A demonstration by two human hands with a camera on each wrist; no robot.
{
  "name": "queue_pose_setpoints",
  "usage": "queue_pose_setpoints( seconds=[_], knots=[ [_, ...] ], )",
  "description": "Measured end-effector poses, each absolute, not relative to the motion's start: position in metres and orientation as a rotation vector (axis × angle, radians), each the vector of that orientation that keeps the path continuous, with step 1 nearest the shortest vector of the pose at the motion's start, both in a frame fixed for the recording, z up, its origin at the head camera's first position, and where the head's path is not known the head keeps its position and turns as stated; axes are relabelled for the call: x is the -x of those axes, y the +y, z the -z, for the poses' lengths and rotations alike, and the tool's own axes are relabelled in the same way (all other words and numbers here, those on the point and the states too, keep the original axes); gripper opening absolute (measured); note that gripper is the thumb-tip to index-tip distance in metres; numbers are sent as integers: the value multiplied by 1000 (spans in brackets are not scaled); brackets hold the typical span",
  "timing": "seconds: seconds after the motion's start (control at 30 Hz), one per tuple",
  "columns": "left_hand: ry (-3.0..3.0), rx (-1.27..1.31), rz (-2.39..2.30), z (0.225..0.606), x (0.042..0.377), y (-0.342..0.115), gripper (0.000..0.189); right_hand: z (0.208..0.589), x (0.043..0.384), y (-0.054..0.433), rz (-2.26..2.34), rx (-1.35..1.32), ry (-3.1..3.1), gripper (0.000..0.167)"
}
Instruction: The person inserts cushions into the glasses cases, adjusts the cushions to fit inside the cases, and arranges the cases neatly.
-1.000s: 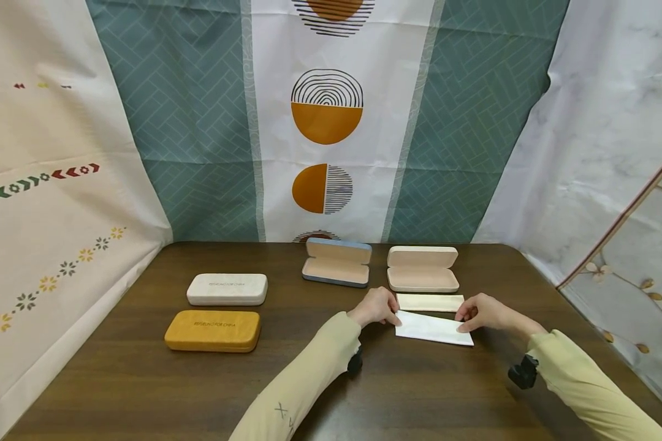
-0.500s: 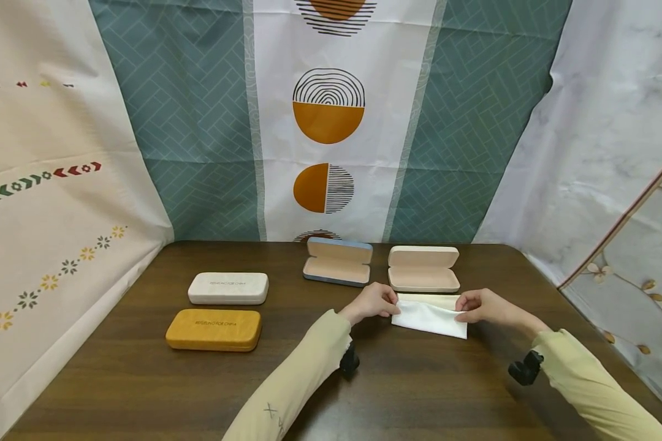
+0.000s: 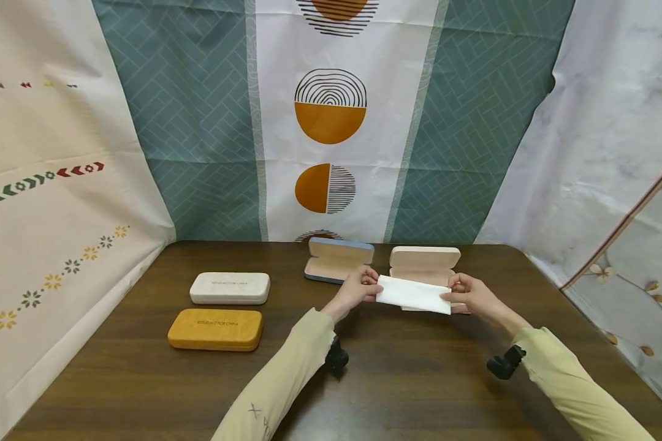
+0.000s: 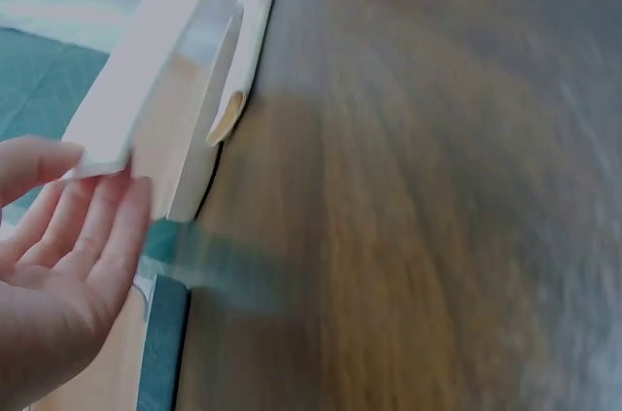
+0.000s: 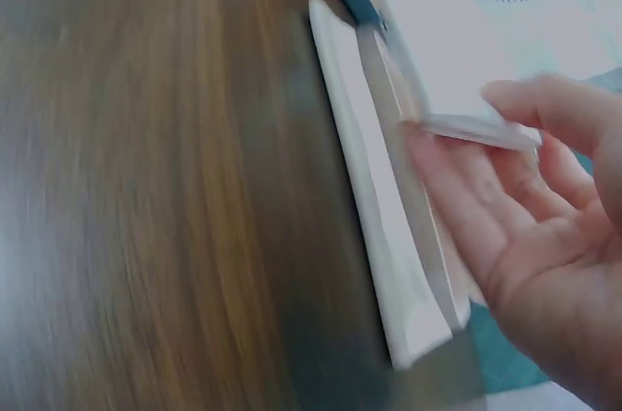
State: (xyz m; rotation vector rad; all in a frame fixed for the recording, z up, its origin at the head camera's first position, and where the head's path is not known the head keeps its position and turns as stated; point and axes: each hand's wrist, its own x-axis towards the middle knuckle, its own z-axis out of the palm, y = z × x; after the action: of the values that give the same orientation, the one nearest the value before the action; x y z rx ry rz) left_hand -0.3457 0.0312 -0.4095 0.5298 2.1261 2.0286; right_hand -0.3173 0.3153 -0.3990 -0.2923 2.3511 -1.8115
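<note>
Both hands hold a folded white cloth (image 3: 414,294) stretched between them, raised off the table. My left hand (image 3: 354,293) pinches its left end, thumb on top and fingers beneath. At the other end my right hand (image 3: 471,298) pinches it the same way. The cloth overlaps the lower half of an open white glasses case (image 3: 425,256), whose lid stands up behind. A second folded cloth, cream (image 5: 355,149), lies on the table along that case's front, mostly hidden in the head view. Just beyond my left hand stands an open blue glasses case (image 3: 333,267) with a beige lining.
Two closed glasses cases, white (image 3: 230,288) and mustard yellow (image 3: 215,329), lie on the left of the brown wooden table (image 3: 408,392). Patterned fabric (image 3: 198,122) hangs behind the table's far edge.
Both hands have lifted the white cloth from the table and carried it away from the body and slightly left, from in front of the cream cloth to over the open white case.
</note>
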Motion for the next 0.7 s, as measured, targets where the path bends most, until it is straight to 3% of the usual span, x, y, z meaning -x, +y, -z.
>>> queue_pose_setpoints(
  seconds=[0.2,0.33,0.53,0.7],
  knots=[
    [2039,-611,-2206,401,340,14,23,402,323,290,1880,290,2442,30],
    [2131,-611,-2148,394,335,2,13,402,326,274,1959,285,2361,34],
    [2256,-509,-2104,401,354,-17,14,402,333,249,2035,303,2189,45],
    [2362,-460,-2056,401,369,-36,15,400,342,229,2001,294,2211,40]
  ],
)
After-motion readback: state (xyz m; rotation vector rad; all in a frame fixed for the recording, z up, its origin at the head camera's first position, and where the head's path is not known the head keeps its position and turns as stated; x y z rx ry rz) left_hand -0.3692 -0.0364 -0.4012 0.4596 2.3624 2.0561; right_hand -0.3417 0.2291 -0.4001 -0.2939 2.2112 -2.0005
